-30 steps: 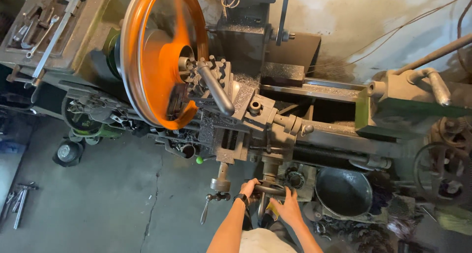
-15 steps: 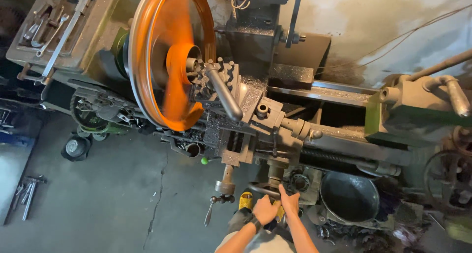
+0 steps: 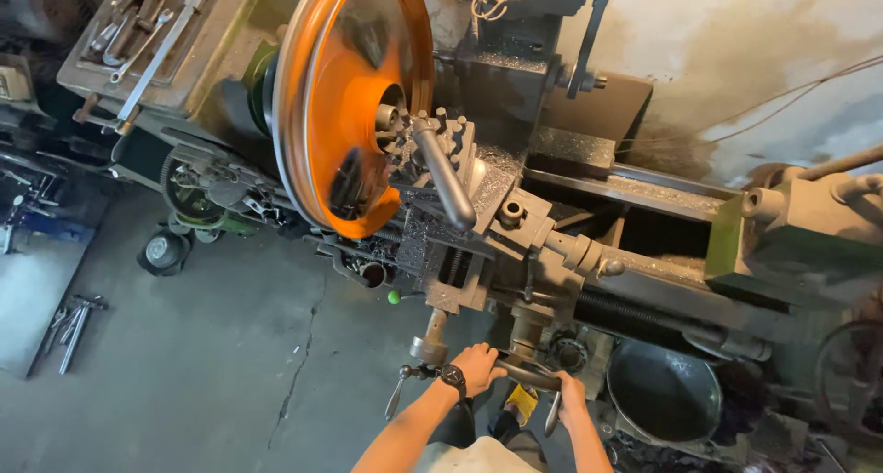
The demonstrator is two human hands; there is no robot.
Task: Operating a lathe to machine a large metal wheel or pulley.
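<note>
Gripping: both hands are on the handwheel (image 3: 526,376) at the front of the lathe carriage (image 3: 478,252).
Left hand: the left hand (image 3: 479,366) lies on the left part of the wheel rim, fingers curled over it and pressed together; a dark wristwatch (image 3: 452,376) is on its wrist.
Right hand: the right hand (image 3: 570,395) holds the right part of the rim, fingers wrapped around it; how tightly they close I cannot tell.
Handwheel place: low on the machine front, just right of a small crank handle (image 3: 405,381) and left of a round metal bucket (image 3: 664,392).
Workpiece: a big orange disc (image 3: 349,96) is mounted at the left of the machine, blurred in its surface.
Tool post: a grey lever handle (image 3: 445,174) stands out from the tool post, near the middle of the disc.
Tray: a metal tray with wrenches (image 3: 147,41) sits at the upper left, behind the disc.
Floor: grey concrete floor (image 3: 230,363) with a crack, a few tools (image 3: 72,319) lying at the left.
Tailstock: a green tailstock (image 3: 800,225) is at the right end of the bed.
</note>
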